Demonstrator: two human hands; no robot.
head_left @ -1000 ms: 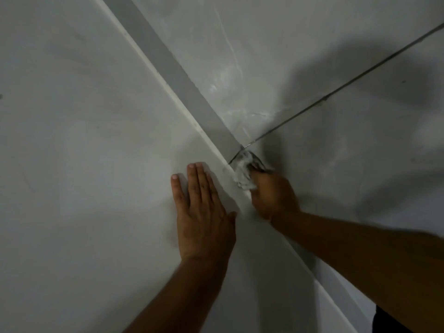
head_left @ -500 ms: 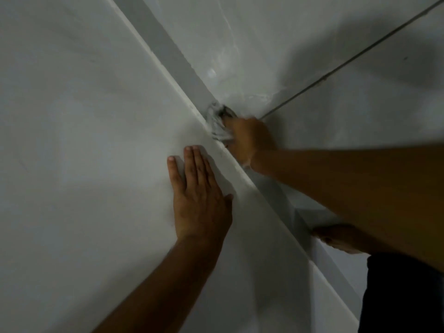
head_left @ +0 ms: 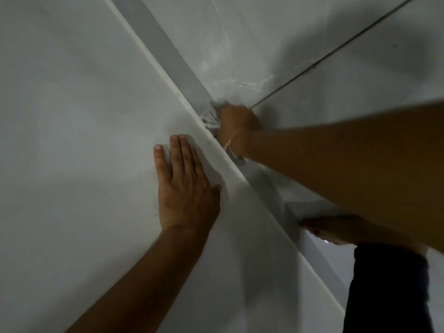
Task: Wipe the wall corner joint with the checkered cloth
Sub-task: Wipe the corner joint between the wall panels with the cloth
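Observation:
The wall corner joint (head_left: 168, 51) runs as a grey strip from the top middle down to the lower right, beside a white edge. My right hand (head_left: 236, 124) is closed around the bunched checkered cloth (head_left: 211, 117) and presses it into the joint where a dark tile seam meets it. A loose bit of the cloth shows under my wrist. My left hand (head_left: 186, 186) lies flat on the white wall just left of the joint, fingers together, holding nothing.
A dark tile seam (head_left: 331, 54) crosses the right wall toward the corner. A bare foot (head_left: 329, 230) and a dark trouser leg (head_left: 386, 292) are at the lower right, beside a low ledge (head_left: 310, 207).
My right hand has carried the cloth up along the joint, from below the tile seam to the point where the seam meets it. My left hand stays flat on the wall.

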